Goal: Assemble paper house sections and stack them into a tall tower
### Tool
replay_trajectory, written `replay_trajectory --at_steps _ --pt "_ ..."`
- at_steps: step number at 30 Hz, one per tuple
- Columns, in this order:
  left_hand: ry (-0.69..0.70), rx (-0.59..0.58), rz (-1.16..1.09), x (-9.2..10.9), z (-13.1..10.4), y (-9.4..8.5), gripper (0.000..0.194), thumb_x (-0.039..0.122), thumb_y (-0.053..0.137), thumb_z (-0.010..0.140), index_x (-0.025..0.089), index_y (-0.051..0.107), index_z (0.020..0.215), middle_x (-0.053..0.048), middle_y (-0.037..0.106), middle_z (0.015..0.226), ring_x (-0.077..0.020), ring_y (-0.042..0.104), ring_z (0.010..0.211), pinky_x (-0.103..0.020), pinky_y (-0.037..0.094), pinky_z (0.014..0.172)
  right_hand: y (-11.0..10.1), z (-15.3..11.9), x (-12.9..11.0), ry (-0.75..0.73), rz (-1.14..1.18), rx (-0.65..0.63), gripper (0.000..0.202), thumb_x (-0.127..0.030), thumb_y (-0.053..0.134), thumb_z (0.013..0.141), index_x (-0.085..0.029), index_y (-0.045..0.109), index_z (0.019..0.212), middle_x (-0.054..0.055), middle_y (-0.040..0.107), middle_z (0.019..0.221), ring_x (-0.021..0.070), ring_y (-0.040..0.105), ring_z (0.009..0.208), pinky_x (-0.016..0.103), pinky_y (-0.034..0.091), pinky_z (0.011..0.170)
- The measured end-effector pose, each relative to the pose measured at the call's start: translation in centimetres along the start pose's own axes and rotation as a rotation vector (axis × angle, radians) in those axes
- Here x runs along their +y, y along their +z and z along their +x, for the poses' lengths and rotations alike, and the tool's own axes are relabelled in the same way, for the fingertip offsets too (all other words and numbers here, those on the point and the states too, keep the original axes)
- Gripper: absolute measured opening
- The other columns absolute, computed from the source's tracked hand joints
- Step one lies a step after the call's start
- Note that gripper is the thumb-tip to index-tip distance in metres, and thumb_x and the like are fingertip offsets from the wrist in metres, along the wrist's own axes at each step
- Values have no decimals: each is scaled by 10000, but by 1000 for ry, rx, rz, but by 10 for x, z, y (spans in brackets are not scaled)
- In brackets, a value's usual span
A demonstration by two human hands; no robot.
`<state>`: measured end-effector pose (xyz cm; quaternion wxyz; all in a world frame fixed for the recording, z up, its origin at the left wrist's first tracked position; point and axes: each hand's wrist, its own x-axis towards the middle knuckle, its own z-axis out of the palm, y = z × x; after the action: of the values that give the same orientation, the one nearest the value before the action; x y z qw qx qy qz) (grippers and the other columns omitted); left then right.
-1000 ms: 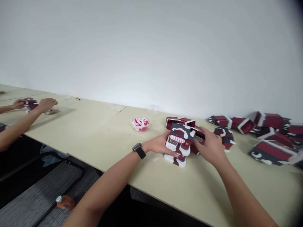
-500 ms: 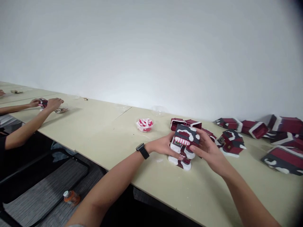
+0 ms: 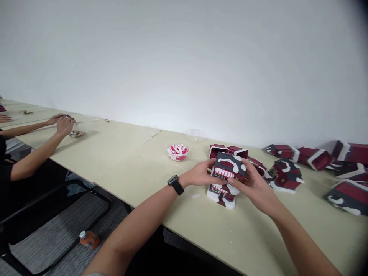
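A small model house [image 3: 227,165] with dark red walls, a grey roof with white snow patches and red-and-white striped awnings stands upright on the table [image 3: 138,165]. My left hand [image 3: 199,174] grips its left side, thumb across the front. From the right, my right hand [image 3: 255,188] holds the upper part, its thumb near the front and its fingers round the side. The house's white base shows below my hands. Behind it lie dark red house pieces [image 3: 237,150]. Another house [image 3: 285,174] stands to the right.
A clear bowl [image 3: 177,152] holds red-and-white striped pieces. A clear lid [image 3: 194,135] lies near the wall. More house parts [image 3: 349,195] cover the right end. At the left, another person's hands [image 3: 64,124] work beside a bowl [image 3: 77,132]. A chair [image 3: 57,226] and an orange bottle [image 3: 89,239] are below.
My left thumb has moved up the house front, uncovering the lower striped awning. The view has shifted slightly. The other person's hands have shifted right.
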<state>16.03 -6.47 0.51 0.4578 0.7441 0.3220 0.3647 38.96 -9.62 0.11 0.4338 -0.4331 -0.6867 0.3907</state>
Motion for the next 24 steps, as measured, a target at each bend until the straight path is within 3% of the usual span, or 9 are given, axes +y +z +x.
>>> replay_trajectory --at_steps 7,11,13,16,19,21,24 --pt "87 115 -16 -7 3 4 717 521 932 730 171 680 1303 -131 739 1282 -285 691 1127 -414 524 1014 1 0 -2 -25 28 -35 914 -652 771 889 -391 292 1623 128 553 1568 343 666 1297 499 629 1030" --pt "141 271 -90 -1 6 2 678 499 939 733 168 697 1273 -144 747 1282 -299 693 1158 -454 521 1056 -2 3 5 -106 -4 29 984 -676 751 888 -426 191 1658 134 452 1648 377 473 1510 590 519 1152" --pt "196 398 -132 4 9 -7 634 494 936 738 166 704 1228 -146 757 1259 -300 702 1146 -472 528 1063 -4 4 6 -136 9 67 980 -675 732 901 -437 161 1662 128 423 1666 370 394 1562 613 467 1192" --pt "281 651 -148 11 5 -44 617 520 905 761 178 684 1224 -147 745 1289 -301 709 1148 -480 544 1051 -6 3 2 -125 46 93 910 -664 687 938 -445 169 1653 118 427 1657 350 398 1553 608 463 1193" --pt "273 966 -24 12 -20 -104 676 553 874 760 180 637 1271 -154 731 1306 -301 701 1161 -458 551 1031 -5 2 -2 -119 67 96 852 -665 652 960 -437 195 1642 116 437 1649 335 407 1541 592 466 1192" --pt "176 1146 140 9 -51 -148 700 544 862 753 169 604 1285 -155 723 1313 -288 689 1162 -434 542 1030 -2 1 -2 -121 65 96 845 -668 641 967 -437 187 1641 114 447 1642 326 400 1548 581 464 1195" --pt "-164 1220 396 4 -107 -204 634 566 779 818 161 558 1254 -132 736 1210 -281 662 1159 -419 531 1001 1 3 0 -112 41 137 853 -673 633 971 -435 165 1644 119 465 1620 324 396 1555 585 463 1189"
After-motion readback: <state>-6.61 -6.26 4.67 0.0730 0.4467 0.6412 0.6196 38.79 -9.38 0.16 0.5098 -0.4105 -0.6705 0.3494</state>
